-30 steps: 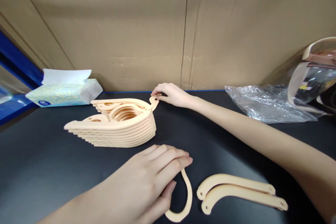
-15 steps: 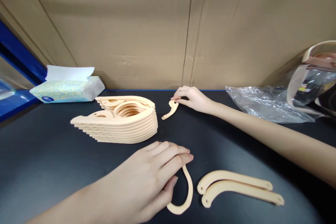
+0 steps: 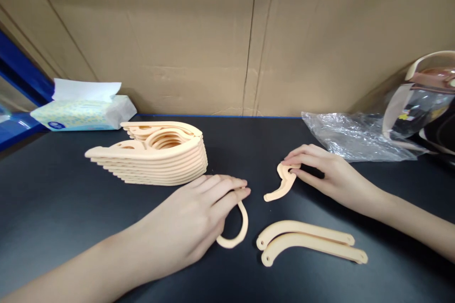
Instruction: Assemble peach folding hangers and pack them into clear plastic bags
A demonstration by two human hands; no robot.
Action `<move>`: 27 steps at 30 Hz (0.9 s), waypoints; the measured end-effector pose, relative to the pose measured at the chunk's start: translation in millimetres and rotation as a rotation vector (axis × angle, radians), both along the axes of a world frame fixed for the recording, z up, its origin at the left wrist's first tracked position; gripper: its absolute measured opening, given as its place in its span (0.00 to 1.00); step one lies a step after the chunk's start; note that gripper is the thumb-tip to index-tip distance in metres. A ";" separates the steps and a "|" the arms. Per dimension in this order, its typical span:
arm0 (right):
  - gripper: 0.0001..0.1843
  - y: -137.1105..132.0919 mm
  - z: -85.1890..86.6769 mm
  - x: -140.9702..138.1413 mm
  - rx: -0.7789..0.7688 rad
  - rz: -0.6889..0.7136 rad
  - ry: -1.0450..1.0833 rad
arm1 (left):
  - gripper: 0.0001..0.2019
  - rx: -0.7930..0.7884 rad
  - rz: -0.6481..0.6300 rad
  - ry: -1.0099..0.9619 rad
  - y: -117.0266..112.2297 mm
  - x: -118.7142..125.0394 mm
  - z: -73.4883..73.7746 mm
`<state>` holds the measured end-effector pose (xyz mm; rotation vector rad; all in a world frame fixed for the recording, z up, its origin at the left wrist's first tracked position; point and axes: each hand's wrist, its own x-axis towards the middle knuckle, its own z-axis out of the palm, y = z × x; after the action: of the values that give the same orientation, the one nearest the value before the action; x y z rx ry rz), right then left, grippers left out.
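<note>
Tissue (image 3: pixel 87 90) pokes from pack (image 3: pixel 80 115) (right hand (image 3: pixel 330 169) pinches piece (image 3: pixel 286 182)).

The left stack (image 3: pixel 170 165) and right folded piece (image 3: pixel 286 182) look peach to me; near curved bars (image 3: pixel 305 240) creamier, tabletop (image 3: pixel 220 279) black, far-left tissue pack (image 3: pixel 80 112) dappled yellow-and-blue.

Bare L grip (image 3: pixel 201 218) palm down, fingers (image 3: pixel 223 194) bunched & gently bent; bare L forearm (image 3: pixel 95 270) slants in from lower L. Bare R grip (image 3: pixel 325 170) pinched, thumb (image 3: pixel 309 179) vs. fingers; bare R forearm (image 3: pixel 408 218) angles in from R edge.
</note>
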<state>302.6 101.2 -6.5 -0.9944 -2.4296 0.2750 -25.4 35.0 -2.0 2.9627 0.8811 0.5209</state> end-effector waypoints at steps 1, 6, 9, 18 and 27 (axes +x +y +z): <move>0.11 -5.2 0.1 0.9 -0.004 -0.014 -0.015 | 0.26 0.025 0.018 0.007 2.1 0.2 -1.3; 0.10 -13.0 3.3 -2.2 -0.008 -0.021 -0.058 | 0.23 0.078 0.045 0.015 4.5 10.3 5.9; 0.10 -11.2 4.6 -3.7 0.005 -0.009 -0.050 | 0.19 0.038 0.004 0.028 -1.0 24.3 18.1; 0.09 -15.3 3.5 -2.6 0.029 -0.035 -0.023 | 0.19 0.040 -0.042 -0.027 -4.4 39.4 11.2; 0.10 -15.1 7.4 2.4 0.017 0.039 -0.067 | 0.20 0.092 0.014 -0.033 -2.1 26.2 1.0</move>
<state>305.0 86.1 0.9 -0.9647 -2.5098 0.2372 0.8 32.8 -1.0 3.0222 0.8997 0.6256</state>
